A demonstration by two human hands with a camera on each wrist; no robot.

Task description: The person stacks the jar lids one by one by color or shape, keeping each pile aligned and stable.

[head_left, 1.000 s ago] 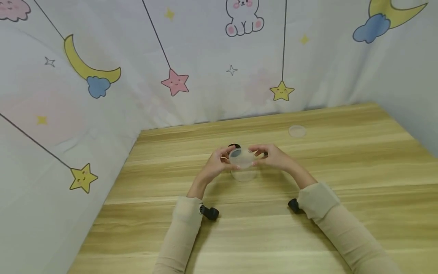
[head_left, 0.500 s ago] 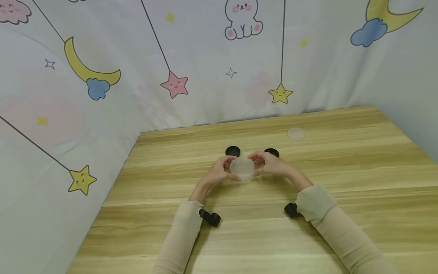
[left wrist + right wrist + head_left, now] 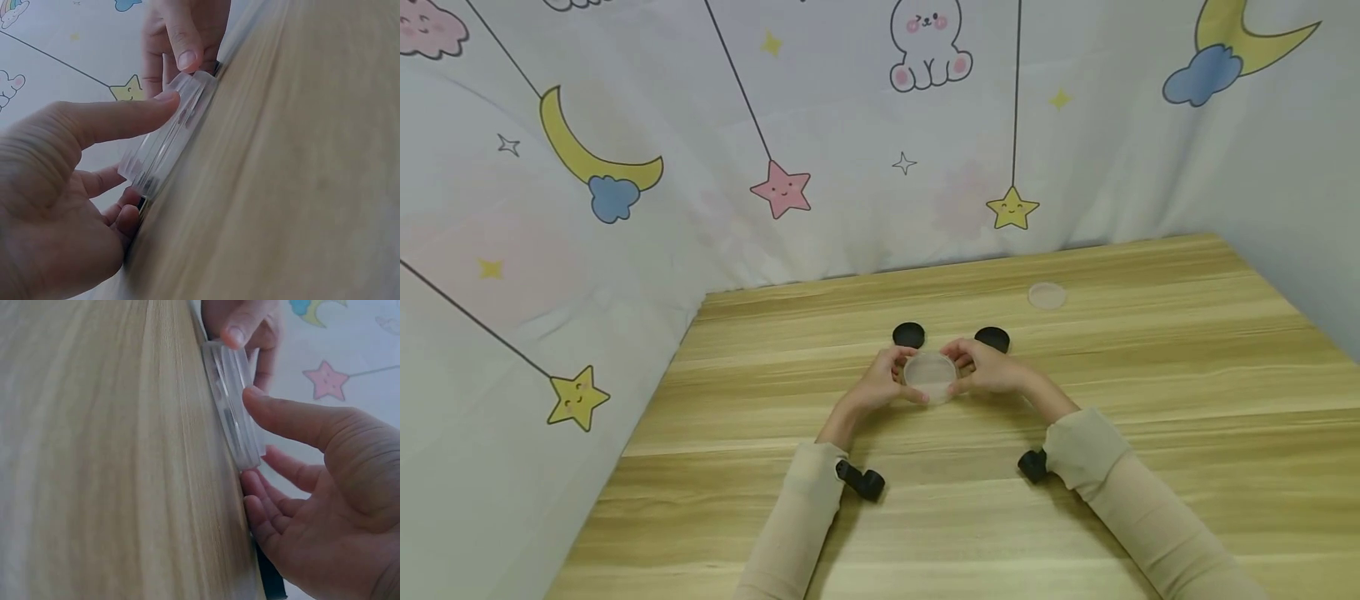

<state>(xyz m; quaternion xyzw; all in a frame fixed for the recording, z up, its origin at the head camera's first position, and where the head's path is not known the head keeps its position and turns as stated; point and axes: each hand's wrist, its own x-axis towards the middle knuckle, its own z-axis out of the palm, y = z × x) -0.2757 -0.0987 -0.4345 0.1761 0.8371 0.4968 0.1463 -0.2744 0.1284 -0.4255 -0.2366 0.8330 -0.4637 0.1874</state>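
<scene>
In the head view a clear round plastic dish (image 3: 931,379) sits low at the middle of the table, between both hands. Two stacked layers show from the side: an upper clear dish (image 3: 145,150) over a lower clear dish (image 3: 226,409) close against the tabletop. My left hand (image 3: 880,382) holds the upper rim from the left, thumb at the near side and fingers round the far side. Mirroring it, my right hand (image 3: 988,369) grips the rim from the right, its thumb (image 3: 287,419) at the upper edge. Fingers partly hide the rim.
Just beyond the hands lie two black discs, one at the left (image 3: 908,335) and one at the right (image 3: 992,338). Another clear disc (image 3: 1047,295) lies toward the back right of the wooden table (image 3: 1150,350). A printed curtain (image 3: 850,225) borders the back.
Both hands have lowered the held clear dish onto the one below, which showed separately a second ago. The black discs are less covered; in the last half second the hands barely move.
</scene>
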